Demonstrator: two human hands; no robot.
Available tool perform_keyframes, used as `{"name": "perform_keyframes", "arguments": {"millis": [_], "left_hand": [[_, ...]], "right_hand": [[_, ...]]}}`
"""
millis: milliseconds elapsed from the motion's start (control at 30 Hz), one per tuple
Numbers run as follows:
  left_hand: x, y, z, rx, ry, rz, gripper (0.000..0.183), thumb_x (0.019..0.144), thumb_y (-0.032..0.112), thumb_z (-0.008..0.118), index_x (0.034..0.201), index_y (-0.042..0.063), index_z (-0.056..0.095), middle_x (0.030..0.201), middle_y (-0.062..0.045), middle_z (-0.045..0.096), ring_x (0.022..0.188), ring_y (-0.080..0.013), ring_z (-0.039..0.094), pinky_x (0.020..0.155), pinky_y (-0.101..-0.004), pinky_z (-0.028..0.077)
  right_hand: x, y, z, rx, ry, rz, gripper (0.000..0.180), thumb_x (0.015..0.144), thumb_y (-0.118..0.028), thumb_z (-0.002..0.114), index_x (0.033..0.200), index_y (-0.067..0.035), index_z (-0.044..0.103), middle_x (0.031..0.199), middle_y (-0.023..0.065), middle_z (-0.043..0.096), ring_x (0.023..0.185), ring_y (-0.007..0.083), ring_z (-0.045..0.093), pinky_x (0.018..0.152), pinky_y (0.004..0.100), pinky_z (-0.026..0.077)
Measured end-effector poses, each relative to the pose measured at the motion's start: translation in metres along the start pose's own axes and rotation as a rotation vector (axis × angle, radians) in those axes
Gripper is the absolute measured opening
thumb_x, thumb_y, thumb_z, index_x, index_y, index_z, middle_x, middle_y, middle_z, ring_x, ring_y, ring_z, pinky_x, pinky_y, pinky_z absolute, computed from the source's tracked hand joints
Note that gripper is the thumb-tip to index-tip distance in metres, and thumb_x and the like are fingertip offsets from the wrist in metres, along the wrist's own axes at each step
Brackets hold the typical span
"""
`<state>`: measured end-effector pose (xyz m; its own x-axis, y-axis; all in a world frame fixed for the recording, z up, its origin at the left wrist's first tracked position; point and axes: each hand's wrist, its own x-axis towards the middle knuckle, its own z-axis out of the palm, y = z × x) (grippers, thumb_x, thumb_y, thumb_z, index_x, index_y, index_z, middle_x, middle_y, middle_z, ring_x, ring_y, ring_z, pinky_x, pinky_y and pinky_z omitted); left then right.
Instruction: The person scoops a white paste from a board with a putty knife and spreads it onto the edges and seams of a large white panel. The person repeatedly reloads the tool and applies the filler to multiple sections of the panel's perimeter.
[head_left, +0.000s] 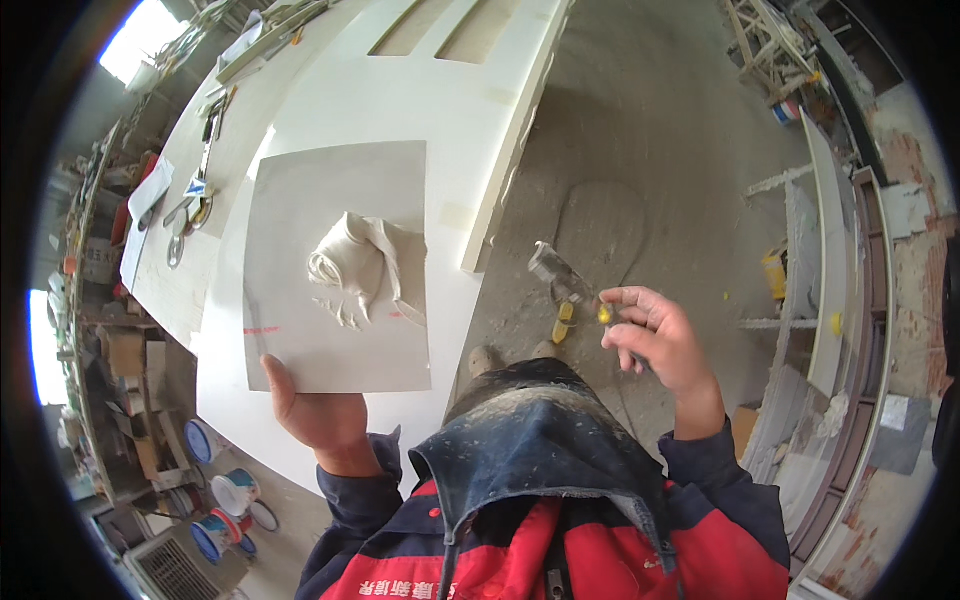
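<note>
My left hand (319, 424) grips the near edge of a flat grey board (337, 180), thumb on top. A thick heap of off-white putty (360, 259) lies on the board, with smears beside it. The board is over a large white panel (450, 97). My right hand (660, 337) is raised over the floor to the right, its fingers curled around a small tool, likely a putty knife (562, 271), with a blurred, putty-smeared blade and a yellow part near the fingers. The tool does not touch the putty.
A raised strip (517, 142) runs along the white panel's right edge. Hand tools (210, 142) and a tape roll lie on the table at left. Paint buckets (234, 491) stand on the floor at lower left. A cable (641, 217) and a yellow object (562, 322) are on the floor near the feet.
</note>
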<state>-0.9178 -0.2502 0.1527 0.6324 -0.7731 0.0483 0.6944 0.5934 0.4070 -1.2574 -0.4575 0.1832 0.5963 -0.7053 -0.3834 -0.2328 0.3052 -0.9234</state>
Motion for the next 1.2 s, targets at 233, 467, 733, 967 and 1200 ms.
{"name": "perform_keyframes", "arguments": {"millis": [233, 467, 733, 967, 1200], "left_hand": [[-0.013, 0.005, -0.020, -0.067, -0.101, 0.079, 0.054, 0.112, 0.037, 0.040, 0.154, 0.002, 0.042, 0.156, -0.014, 0.050, 0.144, -0.0309, 0.046, 0.123, -0.0497, 0.029], [-0.014, -0.020, 0.000, -0.008, 0.092, 0.361, 0.053, 0.112, 0.037, 0.040, 0.149, -0.001, 0.046, 0.149, -0.013, 0.055, 0.137, -0.0288, 0.053, 0.117, -0.0453, 0.037], [-0.045, -0.115, 0.019, 0.127, 0.373, 0.869, 0.057, 0.111, 0.042, 0.043, 0.148, -0.001, 0.047, 0.150, -0.012, 0.054, 0.136, -0.0294, 0.052, 0.117, -0.0463, 0.037], [-0.054, -0.295, 0.113, 0.076, 1.032, 1.375, 0.064, 0.109, 0.045, 0.046, 0.153, -0.001, 0.041, 0.153, -0.014, 0.051, 0.139, -0.0310, 0.049, 0.118, -0.0470, 0.036], [-0.093, -0.431, 0.137, -0.014, 1.108, 1.547, 0.065, 0.109, 0.044, 0.047, 0.156, 0.000, 0.038, 0.156, -0.012, 0.047, 0.142, -0.0306, 0.045, 0.121, -0.0468, 0.032]], "right_hand": [[0.047, 0.000, -0.042, 0.588, -0.385, 0.077, 0.041, 0.092, -0.014, 0.068, 0.127, 0.006, 0.063, 0.087, 0.0193, 0.071, 0.056, 0.0201, 0.062, 0.048, 0.0280, 0.049], [0.142, -0.057, -0.070, 0.191, -0.543, 0.020, 0.042, 0.088, -0.003, 0.072, 0.129, 0.000, 0.067, 0.100, 0.0161, 0.073, 0.081, 0.0210, 0.071, 0.066, 0.0285, 0.057], [0.330, -0.140, -0.020, -1.049, -1.152, -0.634, 0.041, 0.083, -0.010, 0.077, 0.123, -0.005, 0.070, 0.097, 0.0102, 0.073, 0.088, 0.0243, 0.071, 0.080, 0.0359, 0.056], [0.409, -0.144, 0.048, -1.236, -1.632, -1.122, 0.039, 0.084, -0.009, 0.073, 0.123, -0.010, 0.070, 0.099, 0.0136, 0.070, 0.089, 0.0345, 0.068, 0.078, 0.0418, 0.055], [0.396, -0.103, 0.057, -1.258, -1.670, -1.360, 0.038, 0.087, -0.012, 0.072, 0.124, -0.011, 0.070, 0.098, 0.0101, 0.069, 0.090, 0.0328, 0.067, 0.079, 0.0424, 0.055]]}}
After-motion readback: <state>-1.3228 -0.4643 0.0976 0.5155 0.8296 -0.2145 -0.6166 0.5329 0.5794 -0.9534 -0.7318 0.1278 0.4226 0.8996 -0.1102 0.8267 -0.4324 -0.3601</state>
